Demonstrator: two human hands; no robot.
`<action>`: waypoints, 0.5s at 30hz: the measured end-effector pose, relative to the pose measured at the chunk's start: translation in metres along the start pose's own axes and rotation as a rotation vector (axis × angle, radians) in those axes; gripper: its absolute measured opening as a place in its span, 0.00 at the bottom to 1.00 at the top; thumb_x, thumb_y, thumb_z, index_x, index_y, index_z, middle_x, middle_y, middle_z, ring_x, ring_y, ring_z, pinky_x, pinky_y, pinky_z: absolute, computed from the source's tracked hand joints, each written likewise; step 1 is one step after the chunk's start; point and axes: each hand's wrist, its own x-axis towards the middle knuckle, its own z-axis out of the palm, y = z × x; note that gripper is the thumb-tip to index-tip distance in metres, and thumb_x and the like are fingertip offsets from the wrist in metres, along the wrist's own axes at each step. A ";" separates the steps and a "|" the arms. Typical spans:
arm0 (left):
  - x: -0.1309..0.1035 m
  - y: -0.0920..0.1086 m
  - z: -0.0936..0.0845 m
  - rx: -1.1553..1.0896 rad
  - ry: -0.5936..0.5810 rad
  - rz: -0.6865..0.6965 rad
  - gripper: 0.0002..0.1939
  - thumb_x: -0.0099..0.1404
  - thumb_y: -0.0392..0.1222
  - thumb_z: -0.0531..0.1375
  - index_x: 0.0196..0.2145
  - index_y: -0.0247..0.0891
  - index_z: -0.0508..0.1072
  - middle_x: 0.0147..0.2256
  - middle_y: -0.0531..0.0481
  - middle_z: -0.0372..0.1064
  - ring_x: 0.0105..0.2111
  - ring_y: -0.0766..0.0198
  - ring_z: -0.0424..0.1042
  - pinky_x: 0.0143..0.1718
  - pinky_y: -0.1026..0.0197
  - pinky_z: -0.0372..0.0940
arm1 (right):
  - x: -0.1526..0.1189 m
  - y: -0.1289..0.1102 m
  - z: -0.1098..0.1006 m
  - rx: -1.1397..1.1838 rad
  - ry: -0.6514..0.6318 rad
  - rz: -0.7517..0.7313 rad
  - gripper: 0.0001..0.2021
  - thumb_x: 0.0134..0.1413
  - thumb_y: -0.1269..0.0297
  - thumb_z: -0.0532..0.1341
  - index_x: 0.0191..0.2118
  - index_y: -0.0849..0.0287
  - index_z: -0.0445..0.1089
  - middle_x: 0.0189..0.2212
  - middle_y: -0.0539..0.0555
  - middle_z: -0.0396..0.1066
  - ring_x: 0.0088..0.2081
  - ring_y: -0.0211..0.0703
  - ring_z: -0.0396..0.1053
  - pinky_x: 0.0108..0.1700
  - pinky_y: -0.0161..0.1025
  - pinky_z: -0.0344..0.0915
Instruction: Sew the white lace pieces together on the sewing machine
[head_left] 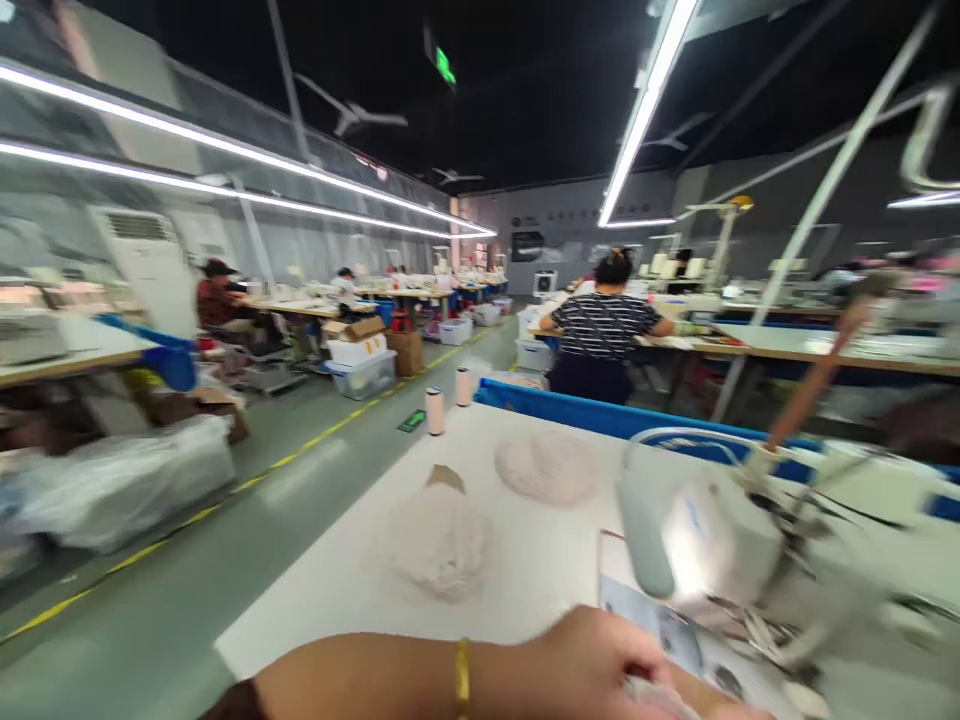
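Note:
My left hand (600, 655) reaches in from the bottom edge, a gold bracelet (462, 680) at its wrist. Its fingers are curled around a bit of pale fabric (656, 697), most of which is cut off by the frame. Beside it, at the lower edge, a blurred patch of skin looks like part of my right hand (739, 711); its fingers are hidden. To the right stands a white sewing machine (720, 545). On the white table (315, 600) lie two pale pinkish fabric piles, a nearer one (442, 545) and a farther one (547, 466).
Two thread cones (435, 411) stand near the table's far left corner. Blue cloth (570, 405) lines the far edge. Ahead, a person in a striped top (604, 325) sits at another table. Left lies a floor aisle (300, 490) with plastic-wrapped bundles (135, 480).

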 end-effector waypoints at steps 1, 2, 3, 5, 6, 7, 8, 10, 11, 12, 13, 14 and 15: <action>-0.004 0.003 0.002 0.017 0.068 0.028 0.16 0.60 0.54 0.70 0.27 0.41 0.73 0.26 0.54 0.68 0.30 0.60 0.69 0.31 0.60 0.62 | -0.018 -0.002 -0.021 -0.076 0.055 0.053 0.16 0.75 0.50 0.58 0.36 0.44 0.79 0.32 0.51 0.78 0.35 0.52 0.79 0.31 0.41 0.77; -0.007 0.006 0.002 0.018 0.096 0.057 0.11 0.62 0.49 0.67 0.28 0.41 0.74 0.28 0.53 0.70 0.31 0.60 0.69 0.33 0.60 0.61 | -0.035 -0.007 -0.040 -0.133 0.081 0.092 0.15 0.75 0.53 0.58 0.36 0.45 0.78 0.30 0.51 0.77 0.33 0.49 0.78 0.32 0.40 0.77; -0.009 0.009 0.001 0.025 0.121 0.080 0.08 0.62 0.46 0.64 0.29 0.40 0.74 0.29 0.53 0.71 0.33 0.60 0.70 0.35 0.60 0.61 | -0.047 -0.013 -0.055 -0.180 0.097 0.116 0.13 0.75 0.56 0.59 0.35 0.46 0.76 0.28 0.50 0.75 0.31 0.47 0.76 0.34 0.38 0.76; -0.009 0.012 -0.003 0.075 0.123 0.130 0.10 0.66 0.44 0.61 0.29 0.39 0.74 0.29 0.52 0.71 0.32 0.61 0.69 0.35 0.60 0.60 | -0.060 -0.025 -0.073 -0.248 0.104 0.137 0.10 0.73 0.61 0.59 0.36 0.48 0.71 0.28 0.48 0.72 0.29 0.43 0.74 0.38 0.37 0.74; -0.008 0.013 -0.005 0.096 0.117 0.143 0.13 0.69 0.45 0.59 0.27 0.39 0.72 0.28 0.52 0.70 0.31 0.61 0.68 0.35 0.60 0.59 | -0.061 -0.029 -0.077 -0.258 0.104 0.126 0.09 0.72 0.61 0.59 0.36 0.49 0.69 0.28 0.48 0.72 0.30 0.43 0.73 0.40 0.37 0.74; -0.008 0.014 -0.006 0.106 0.109 0.153 0.16 0.71 0.45 0.59 0.26 0.39 0.70 0.29 0.52 0.70 0.31 0.62 0.67 0.34 0.60 0.59 | -0.059 -0.031 -0.079 -0.269 0.097 0.158 0.06 0.71 0.61 0.60 0.38 0.49 0.69 0.29 0.48 0.72 0.31 0.43 0.72 0.42 0.38 0.73; -0.007 0.014 -0.006 0.111 0.098 0.164 0.17 0.73 0.46 0.59 0.26 0.39 0.70 0.30 0.52 0.70 0.32 0.62 0.68 0.35 0.60 0.60 | -0.056 -0.033 -0.079 -0.269 0.100 0.179 0.05 0.70 0.61 0.60 0.39 0.49 0.68 0.30 0.48 0.73 0.31 0.43 0.72 0.42 0.38 0.72; -0.007 0.015 -0.005 0.099 0.071 0.187 0.17 0.76 0.46 0.58 0.29 0.39 0.73 0.33 0.51 0.74 0.34 0.61 0.71 0.37 0.60 0.63 | -0.049 -0.036 -0.079 -0.257 0.073 0.240 0.03 0.68 0.60 0.61 0.42 0.50 0.70 0.33 0.48 0.76 0.32 0.44 0.72 0.41 0.38 0.71; -0.008 0.014 -0.004 0.091 0.060 0.200 0.16 0.77 0.46 0.58 0.32 0.40 0.76 0.35 0.50 0.76 0.36 0.60 0.72 0.39 0.60 0.64 | -0.047 -0.037 -0.079 -0.248 0.056 0.265 0.04 0.68 0.59 0.61 0.44 0.50 0.70 0.34 0.49 0.77 0.32 0.44 0.72 0.41 0.38 0.70; -0.008 0.013 -0.004 0.088 0.053 0.214 0.15 0.78 0.46 0.57 0.35 0.41 0.78 0.36 0.50 0.77 0.37 0.59 0.74 0.40 0.60 0.65 | -0.045 -0.039 -0.079 -0.241 0.038 0.286 0.04 0.67 0.59 0.62 0.45 0.50 0.71 0.35 0.49 0.78 0.32 0.44 0.72 0.41 0.38 0.70; -0.008 0.012 -0.003 0.091 0.052 0.228 0.14 0.78 0.46 0.57 0.37 0.41 0.80 0.37 0.49 0.78 0.38 0.58 0.75 0.41 0.60 0.66 | -0.044 -0.040 -0.080 -0.235 0.027 0.298 0.05 0.66 0.60 0.62 0.46 0.51 0.71 0.36 0.49 0.78 0.32 0.43 0.72 0.40 0.38 0.69; -0.008 0.011 -0.003 0.099 0.053 0.241 0.14 0.78 0.45 0.57 0.39 0.42 0.81 0.37 0.49 0.78 0.38 0.58 0.76 0.41 0.60 0.67 | -0.043 -0.041 -0.080 -0.233 0.028 0.302 0.06 0.66 0.60 0.62 0.46 0.51 0.71 0.36 0.49 0.78 0.32 0.43 0.72 0.40 0.38 0.69; -0.008 0.009 -0.002 0.110 0.055 0.251 0.14 0.78 0.44 0.57 0.39 0.41 0.81 0.37 0.49 0.78 0.38 0.58 0.76 0.40 0.60 0.67 | -0.043 -0.042 -0.081 -0.232 0.039 0.302 0.06 0.65 0.61 0.63 0.46 0.51 0.71 0.36 0.49 0.78 0.33 0.43 0.72 0.40 0.38 0.69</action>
